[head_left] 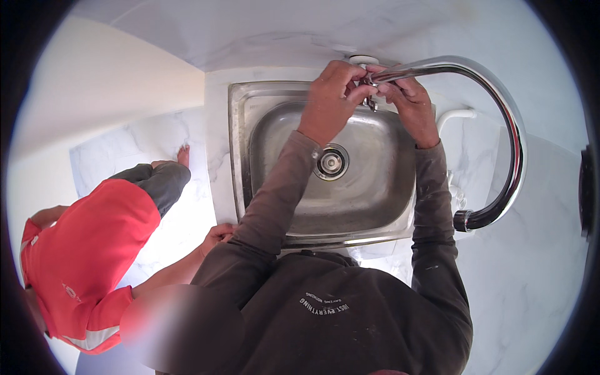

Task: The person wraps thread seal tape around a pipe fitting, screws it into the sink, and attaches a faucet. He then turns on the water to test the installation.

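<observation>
Chrome gooseneck faucet (500, 106) is held at its base end over the rear rim of the steel sink (356, 206). Left hand (331, 94) grip is clenched on the base fitting; right hand (406, 103) grip is clenched on the tube beside it. Another person's hand (215, 237) is rested on the marble surface (537, 262) by the sink's front-left corner.

Both arms wear long, dark grey-brown sleeves, creased and flecked with pale dust, running from 6 o'clock up toward 12. Each sleeve ends at the wrist, leaving the left hand (330, 94) and right hand (409, 103) bare. The matching top has a small curved white print on the chest at 6 o'clock.
</observation>
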Tool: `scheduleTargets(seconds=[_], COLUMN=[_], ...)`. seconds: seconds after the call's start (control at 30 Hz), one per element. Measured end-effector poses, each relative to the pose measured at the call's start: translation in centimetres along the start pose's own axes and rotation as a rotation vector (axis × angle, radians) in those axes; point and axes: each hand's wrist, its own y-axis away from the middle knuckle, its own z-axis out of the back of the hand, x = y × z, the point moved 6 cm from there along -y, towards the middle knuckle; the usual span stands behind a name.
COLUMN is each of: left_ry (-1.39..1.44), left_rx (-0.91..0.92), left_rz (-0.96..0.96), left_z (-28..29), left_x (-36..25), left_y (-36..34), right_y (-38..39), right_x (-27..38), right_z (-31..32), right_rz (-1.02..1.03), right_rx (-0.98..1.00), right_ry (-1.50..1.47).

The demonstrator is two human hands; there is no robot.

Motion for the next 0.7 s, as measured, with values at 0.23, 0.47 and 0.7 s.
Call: scheduleTargets(seconds=[0.23, 0.47, 0.7], left_ry=[-0.208, 0.171, 0.137], left_rx=[0.187, -0.088, -0.073], left_rz=[-0.299, 0.364, 0.434], left_z=[1.2, 5.1, 5.7], left_x=[-0.6, 3.8, 5.4], left_y=[-2.0, 1.4, 3.2], right_y=[1.8, 4.7, 4.8], right_x=[0.0, -3.1, -4.8], right_z=[-1.2, -4.8, -7.1], right_rz=[0.055, -0.272, -0.3], right_rx=[-0.211, -0.115, 0.027], right_ry=[0.124, -0.765, -1.199])
